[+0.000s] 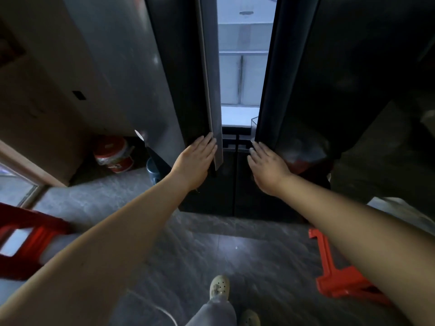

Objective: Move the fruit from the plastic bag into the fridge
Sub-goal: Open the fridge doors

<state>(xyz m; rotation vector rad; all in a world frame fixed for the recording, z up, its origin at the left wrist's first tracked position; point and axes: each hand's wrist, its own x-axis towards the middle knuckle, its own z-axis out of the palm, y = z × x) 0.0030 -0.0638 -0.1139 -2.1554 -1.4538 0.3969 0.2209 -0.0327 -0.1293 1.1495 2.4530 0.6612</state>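
Left hand (196,161) flat, fingers straight and together against the left fridge door (179,90), right hand (267,165) spread flat on the right door (329,78), both empty, narrow lit gap at twelve o'clock, shelves (242,52) inside, fruit and bag not clearly seen, red stool (339,274) at four o'clock.

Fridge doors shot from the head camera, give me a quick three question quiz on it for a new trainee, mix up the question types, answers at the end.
1. True or false: the two upper fridge doors are fully shut.
2. Multiple choice: the left hand is A) lying flat on the left door's edge, B) holding a fruit, C) resting on the red stool.
3. Short answer: what does the right hand touch?

Key
1. False: a gap between them shows the lit interior.
2. A.
3. The inner edge of the right door, fingers flat, holding nothing.
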